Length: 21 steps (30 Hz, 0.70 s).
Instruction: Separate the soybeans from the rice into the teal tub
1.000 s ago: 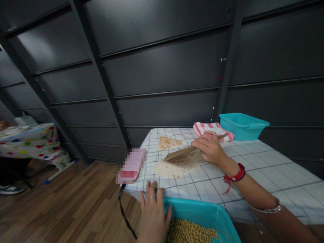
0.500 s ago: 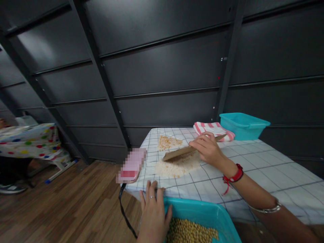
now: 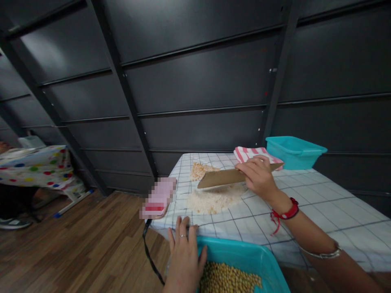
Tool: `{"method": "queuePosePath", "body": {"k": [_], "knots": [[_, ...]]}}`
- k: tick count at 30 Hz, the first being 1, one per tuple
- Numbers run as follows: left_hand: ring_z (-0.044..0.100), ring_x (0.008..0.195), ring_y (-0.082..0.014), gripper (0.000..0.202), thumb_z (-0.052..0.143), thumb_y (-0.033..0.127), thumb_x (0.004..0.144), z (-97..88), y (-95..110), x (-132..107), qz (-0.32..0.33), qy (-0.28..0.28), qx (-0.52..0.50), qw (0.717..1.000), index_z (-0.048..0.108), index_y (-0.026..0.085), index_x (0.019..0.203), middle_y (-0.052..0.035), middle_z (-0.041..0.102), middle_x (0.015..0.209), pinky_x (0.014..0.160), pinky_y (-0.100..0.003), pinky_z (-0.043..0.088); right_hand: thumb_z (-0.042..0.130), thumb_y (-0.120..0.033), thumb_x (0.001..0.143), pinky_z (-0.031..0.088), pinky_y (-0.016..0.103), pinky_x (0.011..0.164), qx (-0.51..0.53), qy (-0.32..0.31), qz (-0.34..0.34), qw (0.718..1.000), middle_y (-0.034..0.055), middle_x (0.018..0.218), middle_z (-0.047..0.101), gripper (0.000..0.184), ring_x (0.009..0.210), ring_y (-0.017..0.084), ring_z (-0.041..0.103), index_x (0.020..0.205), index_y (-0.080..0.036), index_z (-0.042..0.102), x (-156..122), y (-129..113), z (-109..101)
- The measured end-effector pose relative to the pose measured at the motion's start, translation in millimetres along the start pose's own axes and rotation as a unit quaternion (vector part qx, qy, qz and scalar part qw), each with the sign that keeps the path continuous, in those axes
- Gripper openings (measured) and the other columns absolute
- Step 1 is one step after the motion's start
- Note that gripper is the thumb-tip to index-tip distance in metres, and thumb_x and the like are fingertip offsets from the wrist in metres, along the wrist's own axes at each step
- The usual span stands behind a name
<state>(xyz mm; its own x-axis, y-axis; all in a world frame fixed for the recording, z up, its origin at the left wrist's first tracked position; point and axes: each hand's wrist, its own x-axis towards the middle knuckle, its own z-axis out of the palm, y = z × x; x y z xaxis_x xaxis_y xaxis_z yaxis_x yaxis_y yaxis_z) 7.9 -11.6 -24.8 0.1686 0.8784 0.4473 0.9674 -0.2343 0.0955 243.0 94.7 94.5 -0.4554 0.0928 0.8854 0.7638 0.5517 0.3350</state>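
My right hand (image 3: pixel 259 177) grips a flat piece of brown cardboard (image 3: pixel 221 178) by its upper edge. The cardboard slants just above a spread of whitish grains (image 3: pixel 215 200), with a few yellowish beans among them. Behind the cardboard's left end lies a smaller pile of yellow-orange and pale grains (image 3: pixel 200 170). My left hand (image 3: pixel 185 254) is at the left corner of a turquoise plastic tub (image 3: pixel 238 245), thumb inside and fingers outside over the rim. Yellowish-brown beans (image 3: pixel 230 278) cover the tub's floor; the lower part of the tub is cut off by the frame.
A checked cloth (image 3: pixel 305 195) covers the table. At its back are a pink-striped towel (image 3: pixel 249 152) and a second turquoise tub (image 3: pixel 295 156). A blurred-out pink phone (image 3: pixel 160 197) with a black strap (image 3: pixel 149 252) lies at the left edge. Another table (image 3: pixel 36 169) stands far left, beside a dark wall (image 3: pixel 195 81).
My right hand has moved slightly up and to the right with the cardboard, whose face has tilted and whose lower edge has lifted off the whitish grains. My left hand stays put.
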Motion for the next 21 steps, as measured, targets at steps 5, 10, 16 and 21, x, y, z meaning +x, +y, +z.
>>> {"method": "queuePosePath", "body": {"k": [5, 10, 16, 21], "knots": [[0.029, 0.123, -0.0354, 0.027, 0.04, 0.017, 0.072, -3.4, 8.1, 0.5, -0.011, 0.023, 0.003, 1.0, 0.048, 0.017, 0.098, -0.0147, 0.047, 0.12, 0.095, -0.061, 0.024, 0.037, -0.001, 0.071, 0.032, 0.036, 0.078, 0.011, -0.043, -0.031, 0.999, -0.0023, 0.066, 0.059, 0.034, 0.07, 0.016, 0.048, 0.088, -0.023, 0.057, 1.3, -9.4, 5.8], [0.027, 0.124, -0.036, 0.028, 0.041, 0.019, 0.074, -6.0, 0.8, 0.7, 0.001, -0.009, -0.008, 1.0, 0.049, 0.017, 0.101, -0.0158, 0.046, 0.122, 0.094, -0.062, 0.026, 0.039, -0.002, 0.07, 0.032, 0.037, 0.08, 0.022, -0.025, -0.04, 0.999, -0.0037, 0.067, 0.06, 0.032, 0.07, 0.015, 0.048, 0.086, -0.025, 0.056, 0.6, -3.0, -6.2], [0.027, 0.124, -0.037, 0.028, 0.042, 0.02, 0.075, -4.0, -7.5, 0.4, 0.015, -0.024, -0.005, 1.0, 0.049, 0.017, 0.102, -0.0169, 0.045, 0.123, 0.092, -0.063, 0.027, 0.04, -0.005, 0.074, 0.033, 0.037, 0.077, 0.007, 0.02, -0.008, 1.0, -0.0016, 0.067, 0.058, 0.027, 0.069, 0.016, 0.047, 0.086, -0.023, 0.056, -0.9, 4.5, -10.8], [0.028, 0.124, -0.0377, 0.029, 0.041, 0.021, 0.075, -4.9, -1.7, 1.4, 0.013, -0.028, -0.014, 0.999, 0.05, 0.016, 0.102, -0.0174, 0.046, 0.122, 0.092, -0.063, 0.026, 0.039, -0.004, 0.075, 0.031, 0.037, 0.077, -0.014, -0.016, -0.001, 1.0, -0.001, 0.067, 0.058, 0.029, 0.069, 0.016, 0.047, 0.089, -0.022, 0.057, 0.3, -2.7, 1.9]]}}
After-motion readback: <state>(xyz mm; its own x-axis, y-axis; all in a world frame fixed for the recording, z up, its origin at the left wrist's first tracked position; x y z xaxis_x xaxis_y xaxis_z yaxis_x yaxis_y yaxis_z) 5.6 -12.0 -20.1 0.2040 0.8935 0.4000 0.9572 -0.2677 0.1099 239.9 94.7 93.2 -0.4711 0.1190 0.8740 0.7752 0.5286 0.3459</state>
